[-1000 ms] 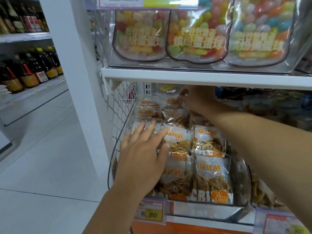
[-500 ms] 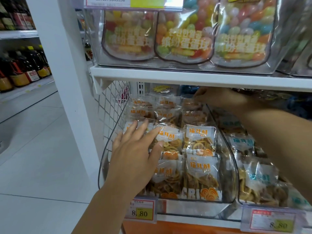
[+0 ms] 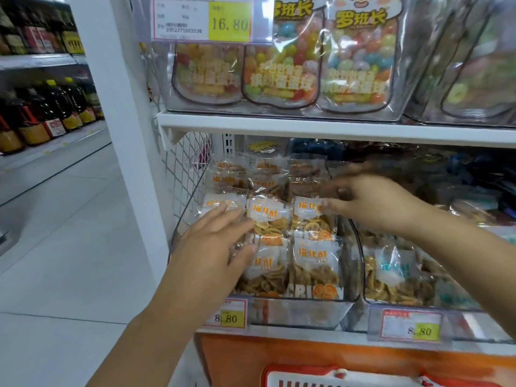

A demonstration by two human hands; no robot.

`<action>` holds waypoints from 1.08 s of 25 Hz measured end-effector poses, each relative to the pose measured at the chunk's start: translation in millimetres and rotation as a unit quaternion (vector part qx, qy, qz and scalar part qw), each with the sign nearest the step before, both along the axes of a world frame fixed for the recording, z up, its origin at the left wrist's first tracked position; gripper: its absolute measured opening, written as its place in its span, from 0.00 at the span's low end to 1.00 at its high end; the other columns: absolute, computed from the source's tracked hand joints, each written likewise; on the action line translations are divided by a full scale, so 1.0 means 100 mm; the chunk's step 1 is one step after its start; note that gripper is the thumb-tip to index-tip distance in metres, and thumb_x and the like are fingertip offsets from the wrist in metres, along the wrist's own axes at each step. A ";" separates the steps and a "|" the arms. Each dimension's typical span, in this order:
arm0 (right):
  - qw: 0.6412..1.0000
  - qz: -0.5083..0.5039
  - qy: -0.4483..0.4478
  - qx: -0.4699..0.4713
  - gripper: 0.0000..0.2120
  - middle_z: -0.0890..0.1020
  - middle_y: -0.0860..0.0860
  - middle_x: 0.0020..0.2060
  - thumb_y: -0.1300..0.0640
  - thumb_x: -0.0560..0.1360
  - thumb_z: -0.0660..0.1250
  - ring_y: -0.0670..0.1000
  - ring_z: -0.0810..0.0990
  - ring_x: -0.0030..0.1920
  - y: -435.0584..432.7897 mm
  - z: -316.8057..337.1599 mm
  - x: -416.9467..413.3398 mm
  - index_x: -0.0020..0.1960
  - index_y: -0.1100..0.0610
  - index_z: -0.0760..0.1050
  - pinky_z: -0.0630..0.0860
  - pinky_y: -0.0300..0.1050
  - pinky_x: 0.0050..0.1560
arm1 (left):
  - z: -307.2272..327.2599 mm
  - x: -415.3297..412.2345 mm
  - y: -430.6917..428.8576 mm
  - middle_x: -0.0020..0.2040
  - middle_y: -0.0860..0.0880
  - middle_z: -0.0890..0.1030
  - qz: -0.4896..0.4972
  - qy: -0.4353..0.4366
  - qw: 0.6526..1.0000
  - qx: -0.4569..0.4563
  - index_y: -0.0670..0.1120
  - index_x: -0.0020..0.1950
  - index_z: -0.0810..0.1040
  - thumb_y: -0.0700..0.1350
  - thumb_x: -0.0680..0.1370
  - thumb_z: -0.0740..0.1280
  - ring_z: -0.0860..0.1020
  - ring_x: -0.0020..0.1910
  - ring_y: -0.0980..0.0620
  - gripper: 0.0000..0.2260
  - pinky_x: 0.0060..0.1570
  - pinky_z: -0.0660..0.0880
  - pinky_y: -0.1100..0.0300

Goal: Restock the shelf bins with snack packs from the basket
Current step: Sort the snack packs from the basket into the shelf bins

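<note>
A clear shelf bin point(image 3: 301, 311) is packed with several orange-labelled snack packs point(image 3: 315, 258) of crispy swirl chips. My left hand point(image 3: 215, 247) lies flat with straight fingers on the packs at the bin's left front. My right hand point(image 3: 368, 202), blurred by motion, hovers over the bin's right rear with loosely bent fingers, its fingertips at the top corner of a pack point(image 3: 310, 210); nothing is visibly gripped. The red and white basket point(image 3: 307, 377) peeks in at the bottom edge, below the shelf.
A second clear bin point(image 3: 418, 303) with teal-labelled packs stands to the right. The white shelf point(image 3: 307, 127) above carries candy-ball bags point(image 3: 279, 76) in clear bins. A white post point(image 3: 120, 107) and wire mesh point(image 3: 184, 169) bound the left. The aisle floor point(image 3: 55, 247) lies leftwards.
My right hand has drawn back from deep at the bin's rear toward the front and right. My left hand stays on the packs. The camera has tilted and moved back.
</note>
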State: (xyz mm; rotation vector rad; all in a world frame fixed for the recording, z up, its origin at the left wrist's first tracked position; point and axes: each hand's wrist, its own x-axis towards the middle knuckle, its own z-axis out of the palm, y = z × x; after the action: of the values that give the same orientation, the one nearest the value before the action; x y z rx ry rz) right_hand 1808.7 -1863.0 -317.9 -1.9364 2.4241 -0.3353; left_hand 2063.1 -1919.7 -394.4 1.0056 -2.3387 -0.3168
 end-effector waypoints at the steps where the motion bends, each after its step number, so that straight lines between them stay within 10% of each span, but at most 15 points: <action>1: 1.000 -0.010 0.002 0.007 0.19 0.79 0.51 0.58 0.45 0.78 0.64 0.52 0.77 0.56 0.03 -0.02 0.03 0.68 0.48 0.73 0.74 0.45 0.55 | -0.02 -0.02 0.02 0.74 0.61 0.65 -0.009 -0.011 1.000 -0.004 0.59 0.71 0.72 0.55 0.81 0.61 0.54 0.76 0.60 0.18 0.73 0.47 0.61; 7: 0.998 -0.045 -0.004 -0.039 0.07 0.71 0.52 0.54 0.50 0.77 0.66 0.55 0.73 0.57 -0.13 -0.10 0.04 0.54 0.50 0.77 0.74 0.50 0.55 | 0.00 -0.16 0.08 0.78 0.58 0.60 0.029 -0.076 0.997 -0.013 0.59 0.75 0.65 0.52 0.83 0.57 0.49 0.78 0.55 0.19 0.74 0.46 0.57; 17: 0.989 0.103 0.106 0.024 0.21 0.70 0.45 0.65 0.36 0.78 0.56 0.50 0.60 0.64 0.17 -0.28 0.61 0.64 0.45 0.74 0.60 0.51 0.64 | 0.01 -0.07 -0.04 0.79 0.53 0.59 0.044 -0.054 0.997 0.045 0.53 0.63 0.78 0.53 0.77 0.68 0.47 0.78 0.54 0.15 0.76 0.48 0.54; 27: 0.996 0.086 -0.038 -0.006 0.07 0.70 0.41 0.59 0.41 0.74 0.68 0.47 0.61 0.61 0.07 -0.36 0.65 0.42 0.43 0.79 0.60 0.47 0.63 | 0.07 0.00 -0.05 0.76 0.55 0.63 0.027 0.022 0.996 0.086 0.55 0.56 0.79 0.49 0.75 0.72 0.52 0.77 0.56 0.11 0.74 0.48 0.58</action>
State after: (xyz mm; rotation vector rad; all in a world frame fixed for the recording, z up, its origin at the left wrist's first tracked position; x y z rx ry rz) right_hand 1873.7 -1855.6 -354.3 -2.0779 2.1968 -0.4106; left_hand 2063.3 -1924.5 -387.3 1.1288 -2.2705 -0.5206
